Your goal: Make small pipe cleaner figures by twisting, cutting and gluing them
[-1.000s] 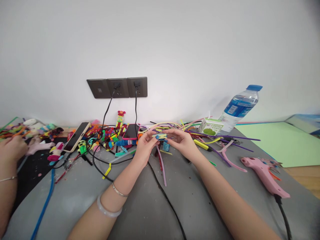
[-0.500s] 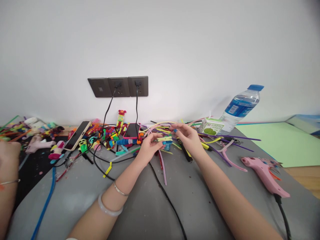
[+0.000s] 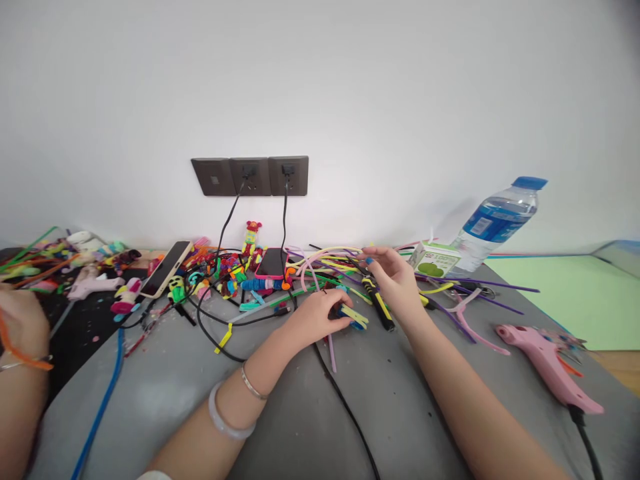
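Near the middle of the grey table, my left hand (image 3: 320, 319) grips a small blue and yellow piece (image 3: 354, 316) between thumb and fingers. My right hand (image 3: 393, 273) is up and to the right of it, at the edge of the pile of pipe cleaners (image 3: 330, 257). Its thumb, with a blue nail, and its fingers are bent toward each other; whatever they hold is too small to make out. Just below its fingertips lies a black and yellow tool (image 3: 379, 303).
A pink glue gun (image 3: 545, 363) lies at the right, below a tilted water bottle (image 3: 493, 227) and a green-and-white box (image 3: 434, 259). Black cables (image 3: 345, 400) cross the table. Phones (image 3: 167, 269) and colourful figures lie at the left, where another person's hand (image 3: 23, 327) shows.
My left hand has moved right and down with the blue and yellow piece, turning it. My right hand has parted from it. The other person's hand now shows an orange strip.
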Demonstrator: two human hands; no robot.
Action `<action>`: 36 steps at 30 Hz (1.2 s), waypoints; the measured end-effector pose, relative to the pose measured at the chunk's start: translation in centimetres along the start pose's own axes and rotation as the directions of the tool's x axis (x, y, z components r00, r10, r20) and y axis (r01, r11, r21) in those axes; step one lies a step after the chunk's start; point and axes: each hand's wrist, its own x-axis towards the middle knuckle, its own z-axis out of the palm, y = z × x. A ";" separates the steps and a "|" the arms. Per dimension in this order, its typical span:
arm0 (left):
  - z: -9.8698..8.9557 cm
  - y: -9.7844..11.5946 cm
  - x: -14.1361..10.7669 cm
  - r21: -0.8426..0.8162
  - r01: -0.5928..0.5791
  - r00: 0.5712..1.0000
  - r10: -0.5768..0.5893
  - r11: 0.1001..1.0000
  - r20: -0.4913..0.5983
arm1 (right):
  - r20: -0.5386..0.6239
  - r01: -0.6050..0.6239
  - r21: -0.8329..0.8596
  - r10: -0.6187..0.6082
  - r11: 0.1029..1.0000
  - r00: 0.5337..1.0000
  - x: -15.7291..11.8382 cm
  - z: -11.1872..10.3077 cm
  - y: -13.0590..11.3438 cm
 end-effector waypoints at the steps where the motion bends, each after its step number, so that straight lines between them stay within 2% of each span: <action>1: 0.0 -0.1 0.0 0.007 -0.005 1.000 0.005 1.000 0.000 | 0.003 0.000 -0.008 0.000 1.000 1.000 -0.1 0.1 0.1; 8: 0.3 -0.9 -0.1 0.043 -0.098 0.995 0.099 0.994 -0.015 | 0.087 0.036 -0.092 -0.028 0.995 0.996 -0.4 0.2 -0.1; 12: 0.2 -0.7 -0.1 0.034 -0.142 0.990 0.141 0.989 0.013 | 0.212 0.038 -0.150 -0.005 0.988 0.977 -0.3 0.1 -0.2; 15: -0.7 -0.2 -0.1 0.045 -0.146 0.988 0.148 0.988 -0.042 | 0.280 0.034 -0.199 0.023 0.979 0.960 -0.2 0.0 -0.1; 17: -2.0 -0.2 -0.2 0.103 -0.075 0.986 0.090 0.992 -0.143 | 0.281 0.031 -0.226 0.035 0.974 0.959 -0.1 -0.1 0.0; 20: -4.3 -0.8 -0.4 0.251 0.194 0.943 -0.110 0.948 -0.314 | 0.247 0.032 -0.236 0.029 0.971 0.969 -0.1 -0.2 -0.2; 23: -5.8 -1.6 -0.7 0.378 0.383 0.903 -0.254 0.843 -0.346 | 0.192 0.043 -0.237 0.004 0.971 0.981 -0.1 -0.2 -0.4; 31: -4.8 -1.2 -1.0 0.455 0.391 0.918 -0.308 0.800 -0.248 | 0.167 0.067 -0.248 -0.026 0.966 0.986 -0.1 -0.3 -0.6; 36: -4.7 -0.9 -1.1 0.474 0.403 0.914 -0.317 0.782 -0.255 | 0.194 0.102 -0.226 -0.058 0.969 0.979 -0.2 -0.3 -0.9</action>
